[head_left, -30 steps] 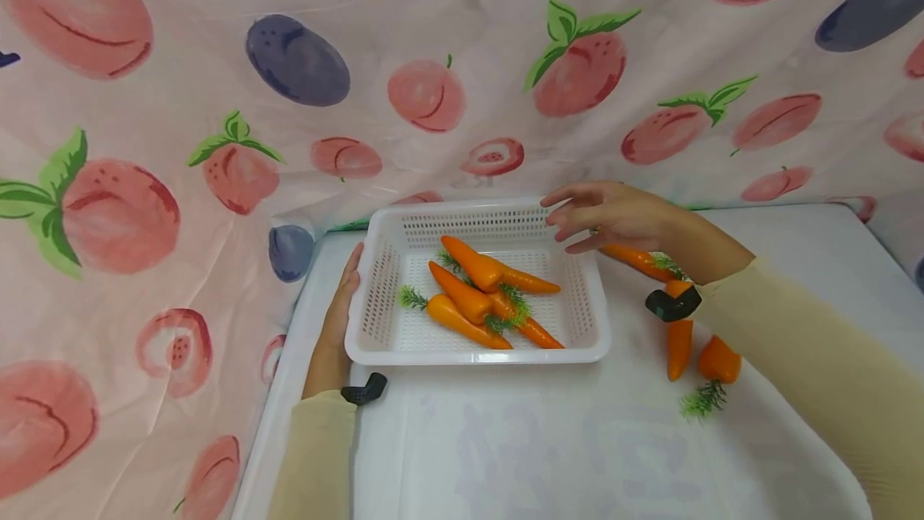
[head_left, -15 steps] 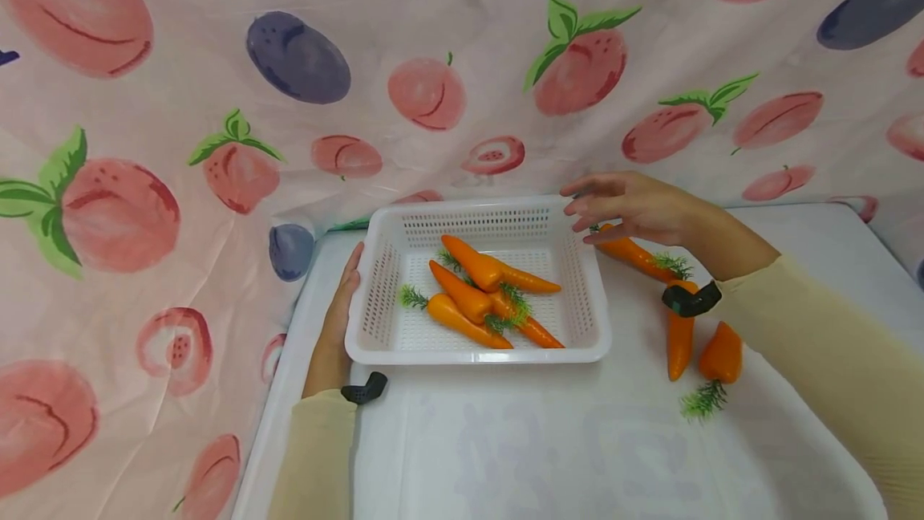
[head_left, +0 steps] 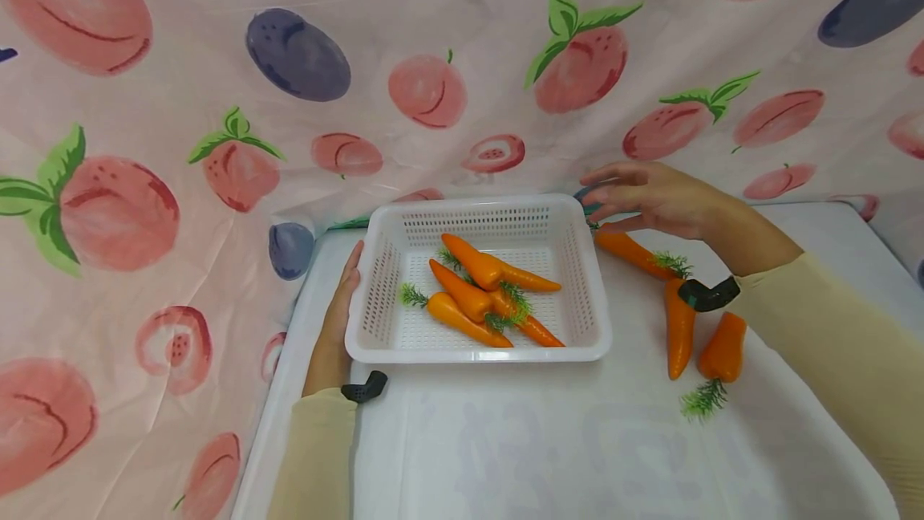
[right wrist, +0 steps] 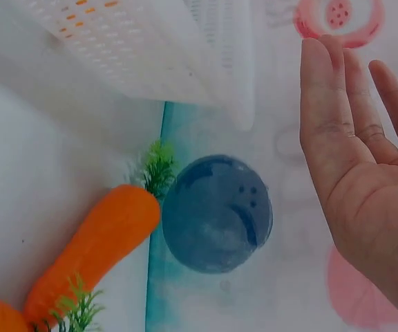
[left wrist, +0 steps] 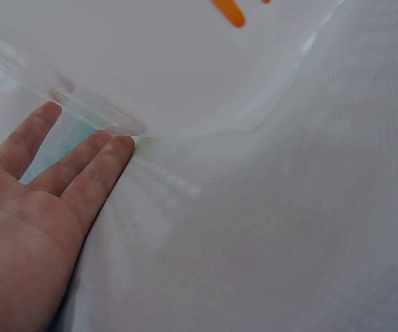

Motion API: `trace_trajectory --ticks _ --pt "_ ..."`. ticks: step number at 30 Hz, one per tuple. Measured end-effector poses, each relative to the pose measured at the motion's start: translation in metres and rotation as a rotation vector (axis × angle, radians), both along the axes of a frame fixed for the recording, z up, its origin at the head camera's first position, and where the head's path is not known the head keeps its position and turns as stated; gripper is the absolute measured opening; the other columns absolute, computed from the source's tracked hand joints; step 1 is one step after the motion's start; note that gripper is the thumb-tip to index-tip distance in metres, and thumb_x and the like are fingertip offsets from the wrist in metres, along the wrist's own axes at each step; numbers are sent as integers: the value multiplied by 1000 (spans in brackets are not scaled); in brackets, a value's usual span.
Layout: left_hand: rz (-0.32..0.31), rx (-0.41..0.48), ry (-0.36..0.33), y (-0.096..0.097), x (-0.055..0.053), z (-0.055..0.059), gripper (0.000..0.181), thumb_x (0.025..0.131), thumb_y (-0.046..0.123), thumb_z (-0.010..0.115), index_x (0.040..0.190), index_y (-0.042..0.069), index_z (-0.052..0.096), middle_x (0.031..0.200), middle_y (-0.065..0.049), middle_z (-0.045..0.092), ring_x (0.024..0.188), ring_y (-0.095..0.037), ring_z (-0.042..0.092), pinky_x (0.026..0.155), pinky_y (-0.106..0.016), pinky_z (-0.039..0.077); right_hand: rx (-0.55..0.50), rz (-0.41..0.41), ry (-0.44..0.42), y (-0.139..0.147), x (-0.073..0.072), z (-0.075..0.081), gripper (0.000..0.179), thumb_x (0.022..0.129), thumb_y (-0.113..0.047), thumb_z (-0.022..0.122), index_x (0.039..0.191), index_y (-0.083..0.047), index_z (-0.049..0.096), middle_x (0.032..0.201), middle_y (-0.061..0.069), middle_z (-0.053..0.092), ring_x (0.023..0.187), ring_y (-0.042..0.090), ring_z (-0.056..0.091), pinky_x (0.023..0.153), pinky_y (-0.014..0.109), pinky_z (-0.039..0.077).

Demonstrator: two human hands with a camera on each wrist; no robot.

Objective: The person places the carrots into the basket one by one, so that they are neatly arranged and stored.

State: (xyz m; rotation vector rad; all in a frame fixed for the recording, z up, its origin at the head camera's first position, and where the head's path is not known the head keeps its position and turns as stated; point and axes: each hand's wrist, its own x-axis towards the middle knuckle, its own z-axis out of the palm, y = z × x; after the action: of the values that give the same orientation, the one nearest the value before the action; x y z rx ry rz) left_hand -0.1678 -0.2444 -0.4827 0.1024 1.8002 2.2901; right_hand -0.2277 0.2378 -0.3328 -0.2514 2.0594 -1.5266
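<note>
A white perforated plastic basket (head_left: 476, 357) stands on the table with several orange carrots (head_left: 462, 324) with green tops inside it. My left hand (head_left: 334, 323) lies along the basket's left side. Its fairly straight fingertips touch the wall in the left wrist view, where the basket (left wrist: 157, 76) fills the upper part. Just beyond the back right corner, my right hand (head_left: 653, 197) hovers with loose, spread fingers and nothing in them. Below it lies a loose carrot (head_left: 632, 253). The right wrist view shows this carrot (right wrist: 92, 252) apart from the raised palm.
Right of the basket, another carrot (head_left: 679, 331) lies lengthwise, partly under the right wrist strap in view. Near it rests a carrot (head_left: 722, 350) with its leafy end toward me. A fruit-print cloth (head_left: 491, 62) hangs close behind the white-covered table (head_left: 505, 440).
My right hand has drawn back from over the basket's right rim, moving right and slightly up, uncovering more of the loose carrot. The left hand and basket have stayed still.
</note>
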Motion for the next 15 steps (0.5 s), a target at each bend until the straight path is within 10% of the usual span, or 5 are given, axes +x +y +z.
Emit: trace_trajectory --ticks 15 --pt "49 39 -11 7 12 1 58 109 40 31 164 39 13 173 7 14 159 -26 17 126 -54 15 4 -43 -2 31 -7 -14 55 107 -32 55 154 -9 39 127 -6 67 119 18 65 102 47 53"
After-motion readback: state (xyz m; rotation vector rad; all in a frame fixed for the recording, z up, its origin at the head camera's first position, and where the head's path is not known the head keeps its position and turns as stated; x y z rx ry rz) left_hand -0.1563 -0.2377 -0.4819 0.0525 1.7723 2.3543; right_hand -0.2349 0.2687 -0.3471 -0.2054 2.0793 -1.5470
